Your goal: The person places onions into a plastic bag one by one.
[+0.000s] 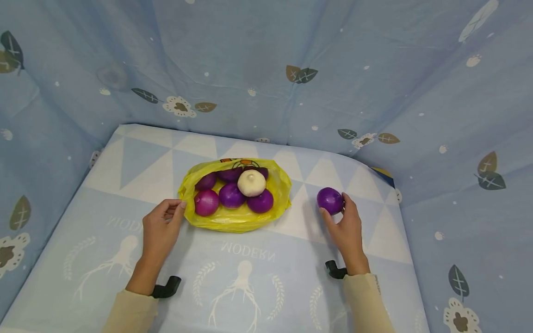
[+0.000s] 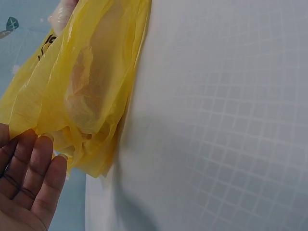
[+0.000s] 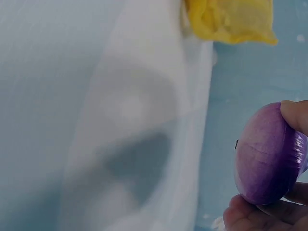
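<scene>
A yellow plastic bag lies on the table with its mouth spread wide. In it are several purple onions, one of them more pink, and a white bulb that looks like garlic, resting on top. My left hand pinches the bag's left rim between thumb and fingers; the left wrist view shows the fingertips at the yellow film. To the right of the bag, my right hand holds one purple onion by its side, thumb and fingers around it, apart from the bag.
A patterned cloth covers the table. Blue printed curtains hang behind it and along both sides. Black curved pieces show at both wrists. Something blue and yellow pokes out at the far right corner.
</scene>
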Action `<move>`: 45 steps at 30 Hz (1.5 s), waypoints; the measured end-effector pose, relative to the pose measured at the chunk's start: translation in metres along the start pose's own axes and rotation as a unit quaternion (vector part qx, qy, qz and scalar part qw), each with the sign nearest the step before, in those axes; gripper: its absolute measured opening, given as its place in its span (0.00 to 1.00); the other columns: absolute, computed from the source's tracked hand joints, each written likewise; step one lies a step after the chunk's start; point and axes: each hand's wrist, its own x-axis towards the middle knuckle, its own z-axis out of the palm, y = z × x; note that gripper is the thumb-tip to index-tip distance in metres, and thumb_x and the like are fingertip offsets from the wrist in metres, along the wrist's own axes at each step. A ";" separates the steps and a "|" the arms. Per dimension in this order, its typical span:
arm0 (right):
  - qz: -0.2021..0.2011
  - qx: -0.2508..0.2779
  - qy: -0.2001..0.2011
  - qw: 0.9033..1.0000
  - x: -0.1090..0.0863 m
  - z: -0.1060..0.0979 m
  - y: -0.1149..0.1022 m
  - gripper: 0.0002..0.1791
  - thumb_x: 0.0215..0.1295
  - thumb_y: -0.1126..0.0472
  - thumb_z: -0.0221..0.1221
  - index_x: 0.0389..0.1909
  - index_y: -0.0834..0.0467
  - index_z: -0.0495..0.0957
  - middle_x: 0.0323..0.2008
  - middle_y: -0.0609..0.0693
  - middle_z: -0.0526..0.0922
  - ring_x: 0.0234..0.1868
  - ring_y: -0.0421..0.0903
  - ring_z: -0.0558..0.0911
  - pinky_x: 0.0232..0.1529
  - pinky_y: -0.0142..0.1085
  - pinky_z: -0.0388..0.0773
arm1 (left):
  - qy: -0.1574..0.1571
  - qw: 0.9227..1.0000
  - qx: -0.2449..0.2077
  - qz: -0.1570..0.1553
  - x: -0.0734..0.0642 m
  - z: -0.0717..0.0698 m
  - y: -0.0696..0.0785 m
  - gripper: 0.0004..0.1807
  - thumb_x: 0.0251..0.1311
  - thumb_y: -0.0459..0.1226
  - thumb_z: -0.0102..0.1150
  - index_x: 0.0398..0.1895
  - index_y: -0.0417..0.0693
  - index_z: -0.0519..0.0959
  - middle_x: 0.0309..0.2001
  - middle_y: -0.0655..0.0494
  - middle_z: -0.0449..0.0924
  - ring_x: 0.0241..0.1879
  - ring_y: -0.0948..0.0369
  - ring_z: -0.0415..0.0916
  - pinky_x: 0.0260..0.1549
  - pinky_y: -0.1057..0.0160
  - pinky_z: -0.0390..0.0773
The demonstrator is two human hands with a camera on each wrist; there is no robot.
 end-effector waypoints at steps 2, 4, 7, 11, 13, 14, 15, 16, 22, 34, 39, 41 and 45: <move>-0.028 -0.001 -0.001 1.000 0.000 0.000 -0.012 0.45 0.57 0.48 0.68 0.70 0.62 0.59 0.63 0.61 0.68 0.60 0.56 0.73 0.56 0.51 0.74 | -0.001 1.000 0.000 0.000 0.000 0.000 0.000 0.12 0.65 0.44 0.60 0.41 0.45 0.82 0.35 0.55 0.83 0.32 0.64 0.76 0.31 0.80 0.72; -0.063 0.003 0.002 0.998 0.000 0.001 -0.025 0.44 0.57 0.50 0.68 0.69 0.62 0.59 0.63 0.60 0.69 0.60 0.56 0.74 0.55 0.51 0.74 | -0.002 1.000 0.001 -0.002 0.000 0.000 -0.001 0.12 0.65 0.44 0.59 0.41 0.45 0.82 0.35 0.55 0.83 0.32 0.64 0.76 0.31 0.80 0.72; -0.113 0.001 0.004 0.994 -0.002 0.006 -0.043 0.44 0.57 0.50 0.68 0.70 0.62 0.59 0.63 0.58 0.69 0.60 0.54 0.73 0.56 0.50 0.74 | -0.003 1.000 0.002 -0.005 0.000 0.000 -0.001 0.12 0.65 0.44 0.59 0.41 0.45 0.82 0.35 0.55 0.83 0.32 0.64 0.76 0.31 0.80 0.72; -0.164 0.009 -0.010 0.986 -0.007 0.017 -0.066 0.44 0.57 0.50 0.68 0.70 0.62 0.59 0.65 0.57 0.68 0.62 0.51 0.71 0.60 0.48 0.71 | -0.002 1.000 -0.002 -0.009 0.000 0.000 -0.001 0.12 0.65 0.44 0.60 0.41 0.45 0.82 0.36 0.55 0.83 0.32 0.64 0.75 0.31 0.80 0.72; -0.180 0.011 -0.020 0.983 -0.011 0.024 -0.076 0.44 0.58 0.50 0.67 0.70 0.63 0.59 0.65 0.57 0.68 0.63 0.51 0.70 0.61 0.46 0.71 | -0.003 1.000 -0.004 -0.010 0.000 0.000 -0.001 0.12 0.65 0.45 0.60 0.41 0.45 0.82 0.36 0.55 0.83 0.32 0.64 0.76 0.31 0.80 0.73; -0.188 0.015 -0.025 0.982 -0.012 0.027 -0.081 0.44 0.58 0.50 0.67 0.70 0.63 0.58 0.66 0.57 0.67 0.64 0.51 0.69 0.61 0.46 0.70 | -0.004 1.000 -0.004 -0.010 0.000 0.000 -0.001 0.12 0.65 0.45 0.60 0.41 0.45 0.82 0.36 0.55 0.83 0.32 0.64 0.76 0.31 0.80 0.73; -0.195 0.018 -0.028 0.980 -0.014 0.030 -0.085 0.44 0.58 0.50 0.67 0.70 0.63 0.58 0.66 0.57 0.67 0.64 0.51 0.69 0.61 0.45 0.70 | -0.004 1.000 -0.004 -0.009 0.001 0.000 -0.001 0.12 0.65 0.45 0.60 0.41 0.45 0.82 0.36 0.55 0.83 0.32 0.64 0.76 0.31 0.80 0.73; -0.202 0.020 -0.031 0.979 -0.016 0.033 -0.089 0.45 0.58 0.50 0.67 0.70 0.64 0.58 0.66 0.58 0.66 0.64 0.51 0.69 0.62 0.45 0.69 | -0.003 1.000 -0.003 -0.008 0.000 0.000 -0.001 0.12 0.65 0.44 0.60 0.41 0.45 0.82 0.36 0.55 0.83 0.32 0.64 0.76 0.31 0.80 0.72; -0.243 0.036 -0.050 0.968 -0.025 0.055 -0.107 0.45 0.59 0.51 0.67 0.71 0.64 0.56 0.67 0.59 0.65 0.65 0.52 0.67 0.64 0.43 0.67 | -0.002 1.000 -0.003 -0.008 0.000 0.000 -0.002 0.12 0.64 0.44 0.60 0.41 0.45 0.82 0.36 0.55 0.83 0.32 0.64 0.76 0.31 0.81 0.72; -0.307 0.027 -0.094 0.947 -0.031 0.089 -0.133 0.48 0.57 0.51 0.69 0.72 0.63 0.55 0.69 0.60 0.63 0.70 0.51 0.61 0.68 0.40 0.60 | -0.001 1.000 -0.005 -0.008 -0.001 0.000 -0.004 0.12 0.64 0.44 0.60 0.40 0.45 0.83 0.36 0.56 0.83 0.31 0.65 0.75 0.30 0.80 0.72; -0.327 0.010 -0.103 0.939 -0.032 0.099 -0.138 0.47 0.57 0.51 0.69 0.72 0.61 0.57 0.69 0.58 0.63 0.69 0.52 0.62 0.68 0.39 0.59 | 0.001 1.000 -0.007 -0.005 0.000 0.000 -0.005 0.11 0.64 0.43 0.60 0.41 0.45 0.83 0.35 0.56 0.83 0.31 0.64 0.75 0.30 0.80 0.73; -0.332 0.006 -0.103 0.937 -0.032 0.102 -0.138 0.47 0.56 0.51 0.70 0.71 0.61 0.57 0.69 0.58 0.63 0.68 0.53 0.63 0.68 0.39 0.60 | 0.001 1.000 -0.006 -0.004 0.000 0.000 -0.005 0.11 0.64 0.43 0.60 0.41 0.45 0.82 0.36 0.56 0.83 0.31 0.65 0.75 0.30 0.80 0.73; -0.332 0.004 -0.104 0.938 -0.034 0.108 -0.138 0.46 0.56 0.50 0.70 0.71 0.61 0.59 0.69 0.57 0.63 0.67 0.52 0.64 0.67 0.38 0.62 | 0.002 1.000 -0.007 -0.002 0.000 0.000 -0.005 0.11 0.64 0.43 0.60 0.41 0.45 0.83 0.36 0.56 0.83 0.31 0.65 0.75 0.30 0.81 0.73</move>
